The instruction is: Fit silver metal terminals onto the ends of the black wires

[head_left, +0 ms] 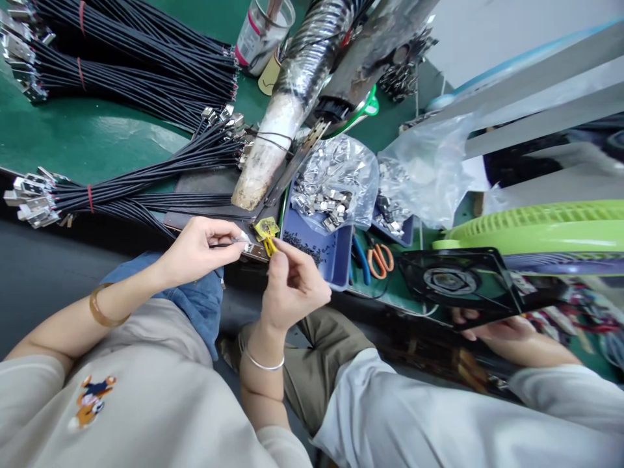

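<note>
My left hand (197, 250) pinches the end of a black cable (220, 245), with a small metal connector (254, 249) just past the fingertips. Between the thumb and fingers of my right hand (295, 279) is a small yellow tool (268, 235) with a dark-speckled, flattened top; its exact kind is unclear. The tool's lower end is close to the connector, and whether they touch I cannot tell. Behind my left hand lies a bundle of black cables (160, 172) with metal connectors at its ends.
A duct pipe (287, 97) hangs down right behind my hands. A blue tray (341, 260) holds small black parts and a bag of metal connectors (336, 175). Orange-handled scissors (380, 261) lie beside it. At right, a co-worker's hand (502, 328) is by a black fan (453, 283).
</note>
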The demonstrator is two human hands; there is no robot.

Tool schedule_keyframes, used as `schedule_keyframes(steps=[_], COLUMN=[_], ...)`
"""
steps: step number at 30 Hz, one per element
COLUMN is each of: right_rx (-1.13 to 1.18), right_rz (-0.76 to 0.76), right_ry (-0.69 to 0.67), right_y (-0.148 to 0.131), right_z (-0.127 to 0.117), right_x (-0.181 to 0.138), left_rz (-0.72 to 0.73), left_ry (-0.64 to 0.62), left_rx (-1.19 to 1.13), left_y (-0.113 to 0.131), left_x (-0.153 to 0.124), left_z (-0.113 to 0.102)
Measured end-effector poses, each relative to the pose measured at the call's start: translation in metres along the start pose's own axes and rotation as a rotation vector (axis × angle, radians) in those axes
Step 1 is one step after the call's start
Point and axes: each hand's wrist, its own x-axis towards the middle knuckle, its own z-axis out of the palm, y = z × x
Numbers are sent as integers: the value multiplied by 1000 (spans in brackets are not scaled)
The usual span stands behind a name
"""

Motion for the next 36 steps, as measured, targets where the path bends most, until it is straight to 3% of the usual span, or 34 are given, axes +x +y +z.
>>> schedule_keyframes(steps=[4, 12, 20, 36], right_rx=[168, 156, 211, 218], right_rz=[-34, -8, 48, 112], right_ry=[174, -122, -140, -208], right_y=[-4, 4, 1, -3], right_z=[0, 4, 10, 6], right_x=[1, 0, 11, 18], left_rz=[-3, 70, 112, 37], left_ry=[63, 161, 274, 277], left_rx=[8, 62, 163, 165], left_y=[-1, -4, -9, -4], left_x=[3, 10, 13, 10], left_z=[3, 7, 12, 14])
